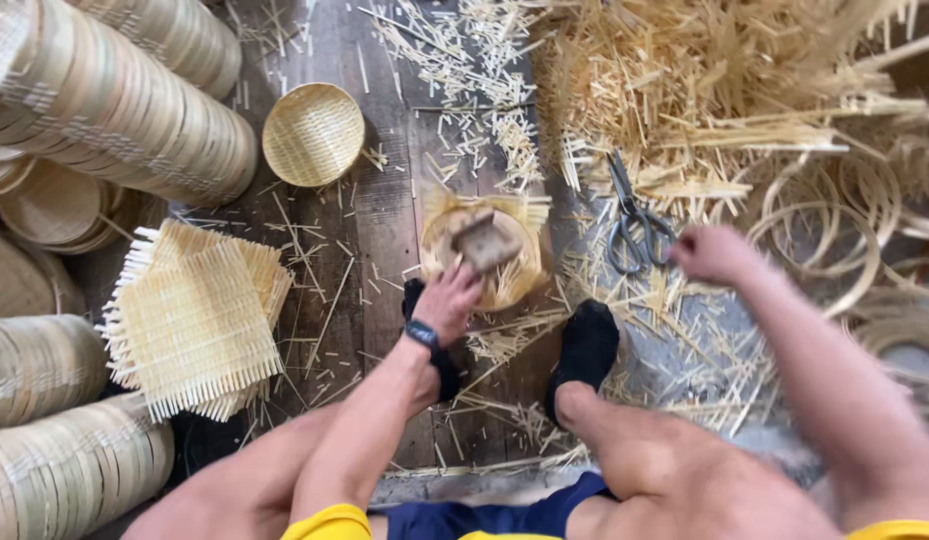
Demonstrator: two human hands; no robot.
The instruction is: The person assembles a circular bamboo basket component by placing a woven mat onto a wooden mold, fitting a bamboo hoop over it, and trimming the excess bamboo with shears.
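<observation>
Pale straw-yellow woven mats show a fine grid weave. The round basket is golden tan, the floor dark brown planks, the scissors grey, the socks black.

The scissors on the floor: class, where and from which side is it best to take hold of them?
Grip the scissors by the two loop handles at the near end, coming from the near side, where the right hand is; the blades point away, towards the straw pile.

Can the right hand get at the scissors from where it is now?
Probably yes. The right hand is just beside the scissors, which lie on top of the bamboo offcuts with nothing over their handles. The left hand is occupied at the half-made basket, out of the way.
</observation>
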